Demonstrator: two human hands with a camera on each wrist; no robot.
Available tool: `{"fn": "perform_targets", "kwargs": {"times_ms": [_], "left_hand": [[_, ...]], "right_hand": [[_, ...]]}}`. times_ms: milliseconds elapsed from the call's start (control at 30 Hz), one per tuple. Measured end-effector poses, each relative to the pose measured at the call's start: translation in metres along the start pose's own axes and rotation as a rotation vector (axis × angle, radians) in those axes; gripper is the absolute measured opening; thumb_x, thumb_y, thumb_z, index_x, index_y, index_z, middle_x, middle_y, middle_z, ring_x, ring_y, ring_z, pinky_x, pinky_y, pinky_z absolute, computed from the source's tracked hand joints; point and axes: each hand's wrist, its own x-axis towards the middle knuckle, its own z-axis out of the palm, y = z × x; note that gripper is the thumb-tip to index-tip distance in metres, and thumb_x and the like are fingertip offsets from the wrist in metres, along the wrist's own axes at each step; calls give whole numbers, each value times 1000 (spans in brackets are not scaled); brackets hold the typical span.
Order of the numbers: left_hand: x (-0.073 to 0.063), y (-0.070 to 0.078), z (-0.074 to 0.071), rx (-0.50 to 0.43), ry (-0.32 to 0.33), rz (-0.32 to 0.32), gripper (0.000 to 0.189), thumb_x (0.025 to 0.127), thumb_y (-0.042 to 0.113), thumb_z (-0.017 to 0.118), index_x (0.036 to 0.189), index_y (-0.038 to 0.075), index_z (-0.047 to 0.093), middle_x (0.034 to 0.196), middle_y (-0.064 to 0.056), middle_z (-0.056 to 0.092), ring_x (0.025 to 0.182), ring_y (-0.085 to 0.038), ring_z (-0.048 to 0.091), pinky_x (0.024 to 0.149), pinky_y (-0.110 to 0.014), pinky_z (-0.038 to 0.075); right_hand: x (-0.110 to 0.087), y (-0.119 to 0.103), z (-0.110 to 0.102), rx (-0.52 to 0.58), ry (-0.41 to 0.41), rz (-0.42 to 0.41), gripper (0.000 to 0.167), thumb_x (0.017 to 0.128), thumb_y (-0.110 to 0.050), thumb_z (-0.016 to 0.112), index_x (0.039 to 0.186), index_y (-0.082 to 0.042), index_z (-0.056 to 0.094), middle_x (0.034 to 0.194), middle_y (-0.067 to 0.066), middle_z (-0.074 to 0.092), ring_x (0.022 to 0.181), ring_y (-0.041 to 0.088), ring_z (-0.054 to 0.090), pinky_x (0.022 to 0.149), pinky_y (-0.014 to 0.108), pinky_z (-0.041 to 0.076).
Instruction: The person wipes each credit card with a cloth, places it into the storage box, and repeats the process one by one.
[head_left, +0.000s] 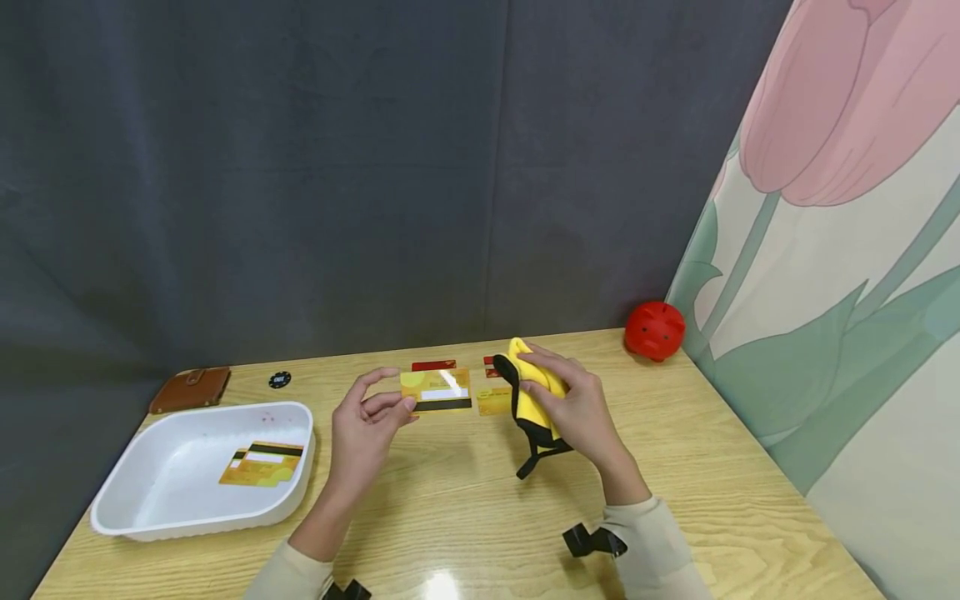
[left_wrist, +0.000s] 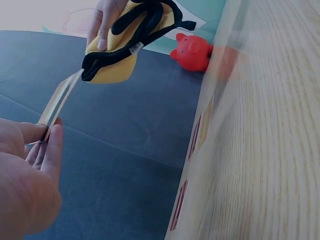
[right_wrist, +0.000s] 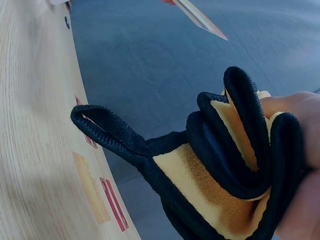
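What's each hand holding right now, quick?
Left hand: holding a yellow card, pinched by thumb and fingers.
Right hand: holding the cloth, folded up.

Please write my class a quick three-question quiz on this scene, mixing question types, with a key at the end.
1. Multiple choice. The left hand pinches:
A) a poker chip
B) a gold card
C) a brown wallet

2. True or false: the red piggy bank rests on the wooden table.

3. Short answer: what does the right hand hold?

Key: 1. B; 2. True; 3. A yellow cloth with black edging.
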Motion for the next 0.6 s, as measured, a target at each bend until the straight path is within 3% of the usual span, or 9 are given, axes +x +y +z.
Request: {"fn": "perform_targets", "kwargs": {"times_ms": [133, 300, 600], "left_hand": [[-1, 0, 1, -19, -5, 26, 33, 91, -5, 74, 122, 0, 62, 92, -5, 77, 85, -15, 78, 81, -35, 65], [-1, -3, 3, -7, 14, 15, 27, 90, -4, 75, 117, -3, 68, 94, -1, 75, 86, -12, 77, 80, -34, 65], [-1, -10, 5, 46, 18, 5, 29, 89, 1, 79, 117, 0, 70, 105, -22, 74, 85, -11, 77, 79, -30, 65]], "right_hand": [[0, -1, 0, 4, 1, 4, 40, 89, -7, 81, 126, -21, 75, 143, -1, 66, 101, 18, 60, 72, 19, 54], [0, -3, -1, 16, 9, 3, 40, 88, -7, 81, 126, -21, 76, 142, 0, 67, 105, 20, 62, 74, 18, 55], [-6, -26, 3, 96, 11, -87, 40, 87, -6, 82, 124, -20, 76, 142, 1, 67, 122, 22, 64, 85, 16, 55]]}}
